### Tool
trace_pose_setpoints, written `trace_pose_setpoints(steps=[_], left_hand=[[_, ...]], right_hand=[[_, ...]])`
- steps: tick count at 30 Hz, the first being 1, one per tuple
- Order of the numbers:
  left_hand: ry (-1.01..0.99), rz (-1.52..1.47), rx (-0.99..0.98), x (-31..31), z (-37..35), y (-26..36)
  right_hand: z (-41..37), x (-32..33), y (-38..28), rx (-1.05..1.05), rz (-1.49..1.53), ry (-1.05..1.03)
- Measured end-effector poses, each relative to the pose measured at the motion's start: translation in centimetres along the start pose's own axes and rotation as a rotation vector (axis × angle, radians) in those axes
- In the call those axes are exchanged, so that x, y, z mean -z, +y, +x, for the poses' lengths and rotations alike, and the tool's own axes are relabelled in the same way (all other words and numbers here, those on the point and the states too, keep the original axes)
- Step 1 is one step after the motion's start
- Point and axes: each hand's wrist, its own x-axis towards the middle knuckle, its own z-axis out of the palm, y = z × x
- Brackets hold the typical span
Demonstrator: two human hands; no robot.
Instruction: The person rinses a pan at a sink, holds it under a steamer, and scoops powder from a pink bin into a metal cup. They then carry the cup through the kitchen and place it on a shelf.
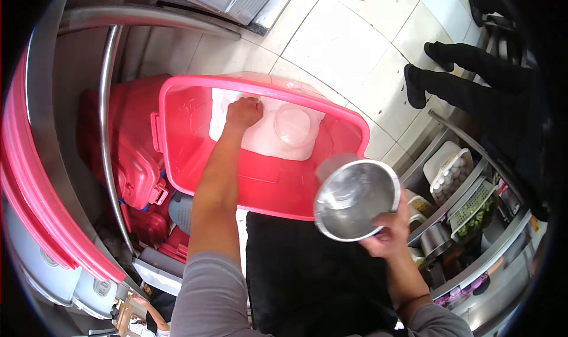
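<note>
A large red plastic bin (266,210) stands in front of me, with a white sheet or bag (266,137) inside against its far wall. On the white material lies a round clear container or lid (293,126). My left hand (244,112) reaches into the bin and is closed at the white material, left of the round clear piece; what its fingers hold is hidden. My right hand (389,227) grips the rim of a metal bowl (358,200), which is tilted with its inside facing me, over the bin's near right corner. No contents show in the bowl.
Metal rails (105,118) and red tubs (139,177) are at the left. At the right, shelves hold a basket of eggs (452,174), a green basket (476,207) and pots. A person in black trousers (473,88) stands on the tiled floor (343,35).
</note>
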Motion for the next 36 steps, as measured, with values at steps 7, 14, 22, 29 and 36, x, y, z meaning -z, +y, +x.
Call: trace_pose_setpoints(steps=[7,14,22,29,36], left_hand=[[0.022,-0.341,-0.067,-1.0,-1.2,-1.0],[0.105,-0.375,-0.123,5.3,-7.7,-4.2],[0.17,-0.203,-0.202,11.4,-17.2,-2.6],[-0.032,0.12,-0.039,16.6,-22.0,6.1],[-0.129,0.167,0.147,22.4,-23.5,3.8]], right_hand=[[4.1,-8.6,0.2,-0.125,-0.273,-0.304],[6.0,-13.5,3.9,-0.342,-0.536,-0.242],[7.4,-15.5,6.8,-0.205,-0.449,-0.178],[7.6,-17.4,6.0,-0.091,-0.237,-0.252],[5.5,-16.3,6.0,-0.199,-0.214,-0.169]])
